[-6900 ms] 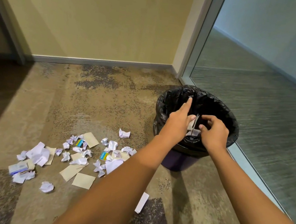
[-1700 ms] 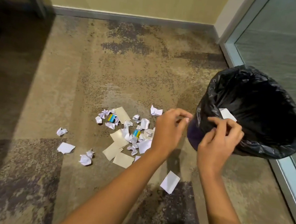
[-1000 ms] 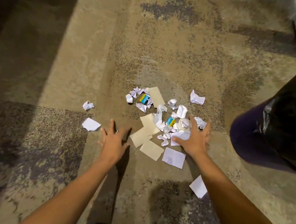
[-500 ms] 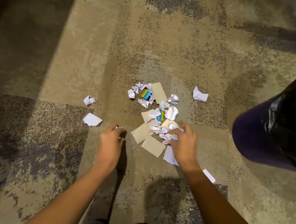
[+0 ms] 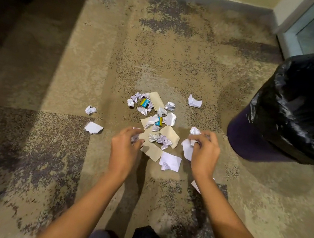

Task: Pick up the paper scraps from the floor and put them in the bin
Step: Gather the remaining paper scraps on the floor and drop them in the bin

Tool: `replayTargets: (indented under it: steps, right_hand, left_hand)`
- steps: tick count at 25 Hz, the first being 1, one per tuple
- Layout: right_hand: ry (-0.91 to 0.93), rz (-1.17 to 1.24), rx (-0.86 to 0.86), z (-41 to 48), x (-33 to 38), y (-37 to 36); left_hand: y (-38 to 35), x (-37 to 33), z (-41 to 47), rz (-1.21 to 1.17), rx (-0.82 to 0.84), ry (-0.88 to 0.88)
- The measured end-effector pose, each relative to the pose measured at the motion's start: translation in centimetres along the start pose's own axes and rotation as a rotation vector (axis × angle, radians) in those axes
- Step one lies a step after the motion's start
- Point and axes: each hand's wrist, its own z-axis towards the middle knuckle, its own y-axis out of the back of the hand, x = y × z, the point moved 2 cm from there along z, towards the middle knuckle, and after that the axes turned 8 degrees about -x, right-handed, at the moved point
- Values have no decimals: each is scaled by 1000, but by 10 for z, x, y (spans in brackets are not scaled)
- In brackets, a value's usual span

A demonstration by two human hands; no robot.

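Lifted off mottled beige carpet (image 5: pixel 56 74) since half second ago: right hand (image 5: pixel 204 153), closed on crumpled white paper scraps (image 5: pixel 190 142); left hand (image 5: pixel 125 146), curled round small white scrap (image 5: pixel 135 136). Left behind: scattered white and tan paper pile (image 5: pixel 158 119). Farther right, near: black-lined purple bin (image 5: pixel 287 123). Probably several more trips needed.

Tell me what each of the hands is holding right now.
Right hand: white paper scraps, pinched in its fingertips. Left hand: one small scrap, curled inside its fingers.

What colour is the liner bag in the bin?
Black and glossy: the plastic liner bag over the dark purple bin, clearest in the head view.
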Motion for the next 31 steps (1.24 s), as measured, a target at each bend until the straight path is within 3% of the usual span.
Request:
replayTargets:
  steps: [5,11,15,18,22,24,31]
  right_hand:
    - [54,122,-281,14,23,65]
    - [61,243,-650,63,38,154]
    - [-208,374,-830,113,26,198]
    - [-415,362,-815,142,2,209]
    - [-473,237,-563,155,-34,208]
    - [-402,147,-487,148,-40,209]
    - [-29,71,-595,77,-23,212]
  left_hand:
    - [-2,-70,-6,-205,108,-89]
    - [-17,-204,7,-373,205,-216]
    - [-50,-297,13,-493,351,-205]
    - [-81,-341,10,-410,578,-216]
    - [-105,-349,4,-411,688,-300]
    - [-107,-336,2,-451,661,-292]
    - [-41,-273,-17,-545,376,-220]
